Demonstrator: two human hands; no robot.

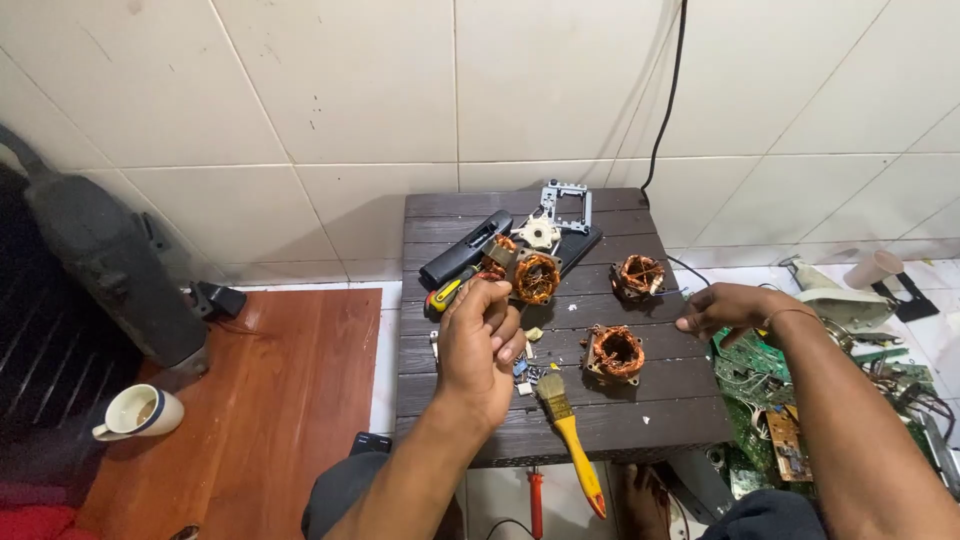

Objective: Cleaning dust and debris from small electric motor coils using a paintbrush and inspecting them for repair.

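My left hand [478, 345] is raised over the middle of a small dark slatted table [670, 410], fingers curled around a small part that I cannot make out. Just beyond it lie a copper-wound motor stator [536, 277] and a screwdriver with a yellow and red handle [447, 293]. My right hand [722, 306] rests at the table's right edge, fingers loosely apart, holding nothing. Two more copper-wound stators sit nearby, one [639, 275] close to the right hand and one [614, 352] in the middle. A paintbrush with a yellow handle [570, 430] lies near the front edge.
A grey metal frame [564, 205], a white plastic piece [538, 233] and a black elongated casing [465, 250] lie at the table's back. Green circuit boards [755, 385] and scrap cover the floor to the right. A white cup [140, 411] stands on a wooden board at left. A black cable [668, 90] runs down the tiled wall.
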